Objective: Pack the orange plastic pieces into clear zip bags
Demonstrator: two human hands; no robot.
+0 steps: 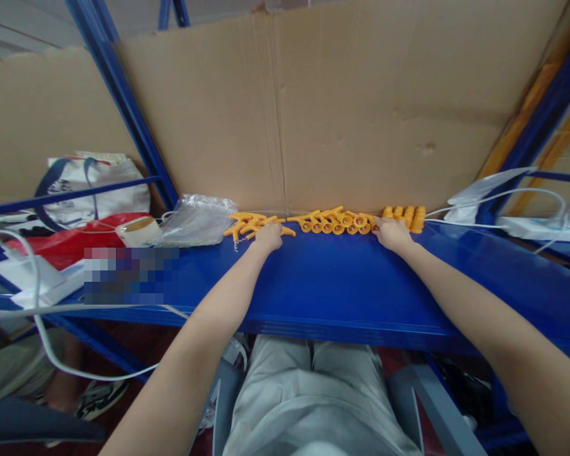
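Reaching out over the blue table [323, 285], both hands are near the middle of the frame, by three groups of orange things. The orange handles [247, 227] lie in a messy pile just left of the middle, and the left hand [269, 237] is at the right side of that pile. A curly bit of metal [236, 246] pokes down from it. The orange cups [337, 228] lie stacked in the middle, between the two hands, with their round mouths facing the front. The right hand [393, 234] is at their right end, with the bumpy orange pieces [415, 218] just behind it and to its right.

The left arm [218, 304] slants up from the bottom left, and the right arm [465, 291] slants up from the bottom right. Both backs face up. The left fingers are partly curled, and I cannot tell if they grip a handle. The right fingers are bent a little and seem to touch the last cup; I cannot tell if they hold it.
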